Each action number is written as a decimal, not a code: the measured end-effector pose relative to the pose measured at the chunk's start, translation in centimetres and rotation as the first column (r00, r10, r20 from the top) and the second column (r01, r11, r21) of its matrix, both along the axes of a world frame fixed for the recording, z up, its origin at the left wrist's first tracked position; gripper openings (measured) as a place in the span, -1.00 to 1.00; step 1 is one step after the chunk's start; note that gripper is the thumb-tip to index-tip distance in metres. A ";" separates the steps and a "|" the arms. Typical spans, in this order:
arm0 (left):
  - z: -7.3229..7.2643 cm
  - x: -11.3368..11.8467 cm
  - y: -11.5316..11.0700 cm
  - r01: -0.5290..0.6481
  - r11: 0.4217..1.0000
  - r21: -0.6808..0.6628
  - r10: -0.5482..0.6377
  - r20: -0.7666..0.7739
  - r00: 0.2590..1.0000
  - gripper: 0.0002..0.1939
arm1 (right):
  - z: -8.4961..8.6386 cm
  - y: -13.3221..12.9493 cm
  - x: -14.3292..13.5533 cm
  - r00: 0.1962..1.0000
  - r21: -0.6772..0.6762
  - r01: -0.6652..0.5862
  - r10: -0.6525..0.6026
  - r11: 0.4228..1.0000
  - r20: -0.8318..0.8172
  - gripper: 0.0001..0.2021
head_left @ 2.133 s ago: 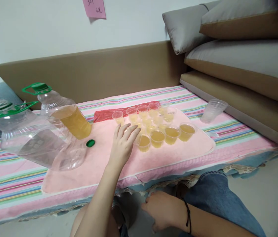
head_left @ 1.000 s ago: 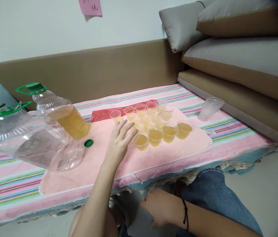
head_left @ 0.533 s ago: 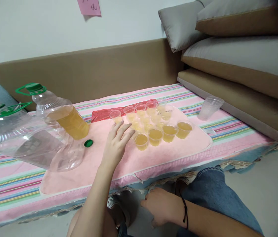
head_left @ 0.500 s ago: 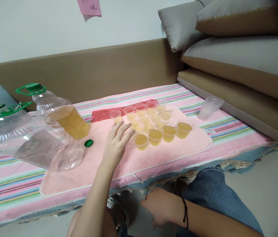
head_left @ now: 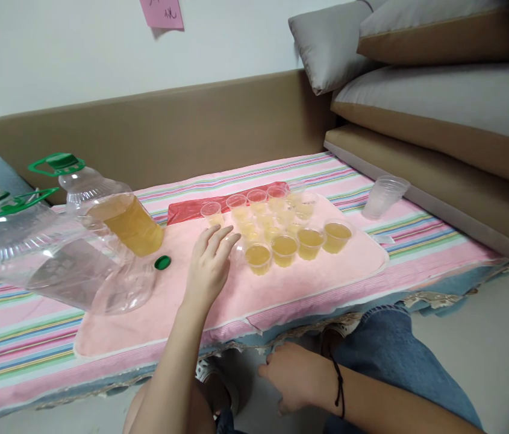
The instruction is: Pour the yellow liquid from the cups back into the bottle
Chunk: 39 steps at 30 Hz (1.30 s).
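My left hand (head_left: pixel 211 265) is over the pink mat (head_left: pixel 118 331), fingers curved around what looks like a clear plastic cup (head_left: pixel 237 255), mostly hidden by the hand. Just right of it stands a front row of cups with yellow drink, the nearest cup (head_left: pixel 258 259) close to my fingertips. Behind are several more clear cups (head_left: pixel 258 202), some with pale liquid at the bottom. My right hand (head_left: pixel 299 377), with a black cord on the wrist, hangs below the bed edge, thumb apart from loosely bent fingers, with nothing visible in it.
At left, a large bottle (head_left: pixel 128 223) part full of yellow drink leans beside another clear bottle (head_left: pixel 68 265). A green cap (head_left: pixel 162 263) lies on the mat. Stacked clear cups (head_left: pixel 385 198) lean near the cushions (head_left: pixel 439 102). A red plastic wrapper (head_left: pixel 191 210) lies behind.
My left hand has drawn slightly left and its fingers are more bent. My right hand and the cups in the rows have stayed where they were.
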<state>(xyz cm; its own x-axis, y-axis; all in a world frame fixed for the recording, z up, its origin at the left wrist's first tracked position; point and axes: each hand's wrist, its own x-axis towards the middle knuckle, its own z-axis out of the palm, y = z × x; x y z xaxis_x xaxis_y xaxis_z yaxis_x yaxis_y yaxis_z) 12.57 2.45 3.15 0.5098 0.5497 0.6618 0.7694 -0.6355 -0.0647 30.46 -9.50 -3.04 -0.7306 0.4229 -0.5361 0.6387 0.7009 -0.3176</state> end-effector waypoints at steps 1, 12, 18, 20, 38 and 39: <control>0.0 0.0 0.0 0.001 1.000 0.000 -0.001 -0.002 1.000 -0.45 | 0.0 0.0 0.0 1.000 -0.002 0.003 -0.003 1.000 0.001 -0.51; -0.1 0.5 0.2 -0.012 0.998 0.064 0.011 0.017 1.000 -0.48 | 0.1 0.0 -0.1 1.000 0.002 -0.008 0.008 1.000 0.030 -0.51; 0.0 1.2 0.6 0.054 0.975 0.217 -0.048 -0.033 0.998 -0.57 | 0.5 0.1 -0.1 1.000 0.017 -0.002 0.002 1.000 0.018 -0.53; 0.3 1.5 0.7 0.070 0.957 0.280 -0.059 -0.046 0.997 -0.58 | 0.7 0.1 -0.1 1.000 0.016 -0.003 0.003 1.000 0.020 -0.53; 0.7 2.1 1.4 0.083 0.949 0.304 -0.054 -0.102 0.993 -0.61 | 1.2 -0.1 -0.1 1.000 0.009 0.001 -0.001 1.000 0.025 -0.53; 0.6 2.2 1.4 0.075 0.950 0.303 -0.047 -0.100 0.994 -0.61 | 1.2 -0.1 -0.1 1.000 0.013 0.003 -0.003 1.000 0.020 -0.54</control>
